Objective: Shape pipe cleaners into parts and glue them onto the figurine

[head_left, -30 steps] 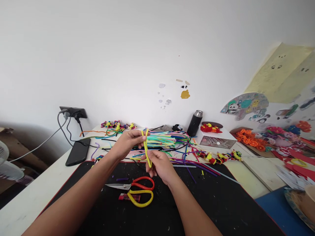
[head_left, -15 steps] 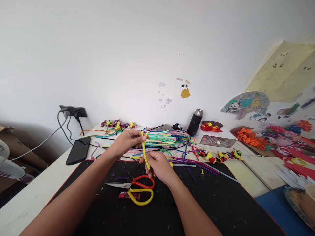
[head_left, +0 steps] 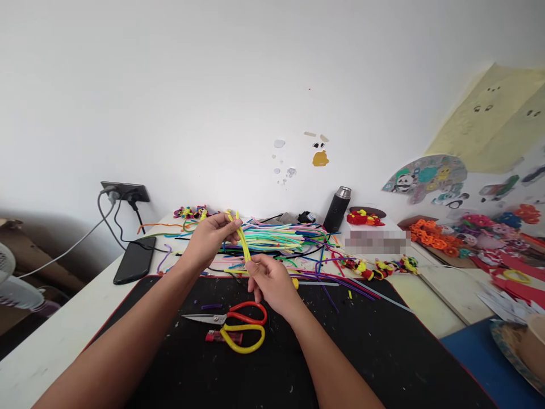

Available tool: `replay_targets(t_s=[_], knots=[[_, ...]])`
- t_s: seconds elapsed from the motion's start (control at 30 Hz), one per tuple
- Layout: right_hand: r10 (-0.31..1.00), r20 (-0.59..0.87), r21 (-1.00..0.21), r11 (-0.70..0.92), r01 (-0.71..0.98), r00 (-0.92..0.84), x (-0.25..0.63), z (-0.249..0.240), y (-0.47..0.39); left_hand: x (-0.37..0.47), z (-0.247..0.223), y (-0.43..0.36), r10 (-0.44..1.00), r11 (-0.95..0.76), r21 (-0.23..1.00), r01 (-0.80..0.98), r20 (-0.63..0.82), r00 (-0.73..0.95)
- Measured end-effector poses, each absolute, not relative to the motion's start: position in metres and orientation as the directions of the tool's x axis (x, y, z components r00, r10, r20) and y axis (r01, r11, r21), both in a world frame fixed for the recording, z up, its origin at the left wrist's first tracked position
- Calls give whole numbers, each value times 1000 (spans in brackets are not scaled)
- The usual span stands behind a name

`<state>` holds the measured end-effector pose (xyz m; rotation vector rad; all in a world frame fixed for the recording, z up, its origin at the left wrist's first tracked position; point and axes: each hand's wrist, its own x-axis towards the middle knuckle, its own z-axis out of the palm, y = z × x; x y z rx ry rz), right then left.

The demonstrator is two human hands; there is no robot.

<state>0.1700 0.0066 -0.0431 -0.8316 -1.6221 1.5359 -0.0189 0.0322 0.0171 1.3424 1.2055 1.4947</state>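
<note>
Head view: left hand [head_left: 214, 236] has thumb and fingers pinching the yellow strands [head_left: 243, 241] near the top, right hand [head_left: 275, 284] pinches their lower end, strands tilted, held up in front of the stem pile [head_left: 272, 237]. Black mat [head_left: 361, 341] on white desk [head_left: 102, 304], scissors [head_left: 221, 320] on mat, phone [head_left: 134, 262] near its far left corner, flask [head_left: 337, 211] by the wall [head_left: 170, 113]. Stickers [head_left: 321, 158] on wall, socket [head_left: 125, 190] with plugs at left

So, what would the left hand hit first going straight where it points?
Probably the colourful stem pile, past the yellow stems the left hand holds; depth is unclear, it might pass above.
</note>
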Motion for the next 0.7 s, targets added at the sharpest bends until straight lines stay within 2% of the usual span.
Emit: replay_targets(t_s=[0.2, 0.7], knots=[[866, 97, -985, 155, 79, -491, 170, -45, 3, -16, 14, 33, 963, -239, 971, -8, 236, -129], [864, 63, -990, 117, 79, -499, 169, -50, 5, -14, 17, 29, 966, -240, 970, -20, 237, -104]])
